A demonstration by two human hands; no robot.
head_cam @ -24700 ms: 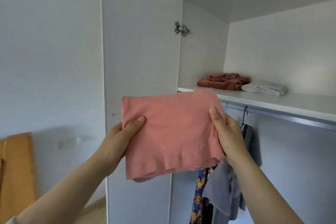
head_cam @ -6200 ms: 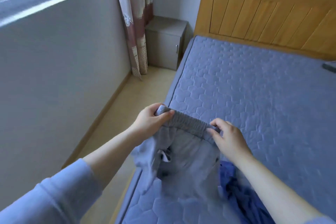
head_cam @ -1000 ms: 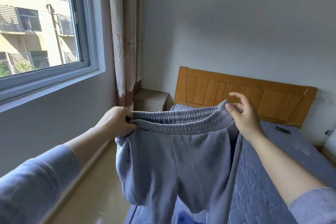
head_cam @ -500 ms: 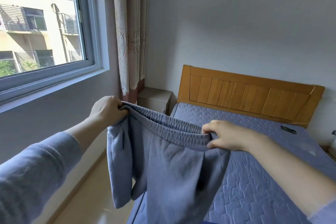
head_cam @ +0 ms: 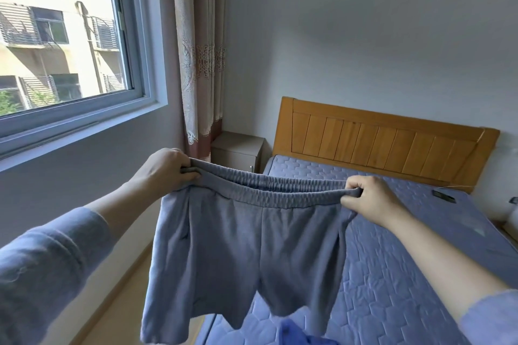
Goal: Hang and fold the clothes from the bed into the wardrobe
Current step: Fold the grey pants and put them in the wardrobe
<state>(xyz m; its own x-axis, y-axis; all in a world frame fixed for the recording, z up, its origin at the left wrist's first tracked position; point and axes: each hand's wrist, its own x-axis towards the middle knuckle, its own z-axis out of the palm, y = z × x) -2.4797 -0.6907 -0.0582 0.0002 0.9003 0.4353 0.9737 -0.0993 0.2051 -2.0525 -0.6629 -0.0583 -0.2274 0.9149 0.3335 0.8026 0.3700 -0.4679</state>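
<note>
Since half a second ago, grey shorts (head_cam: 246,238) now hang flat, waistband stretched between left hand (head_cam: 165,171) and right hand (head_cam: 370,199), fingers pinching each end; ready for folding.

The shorts (head_cam: 246,249) are made of soft, matt grey fleece cloth. The bed (head_cam: 392,274) is covered in quilted cloth; its headboard (head_cam: 378,143) is of smooth wood.
</note>
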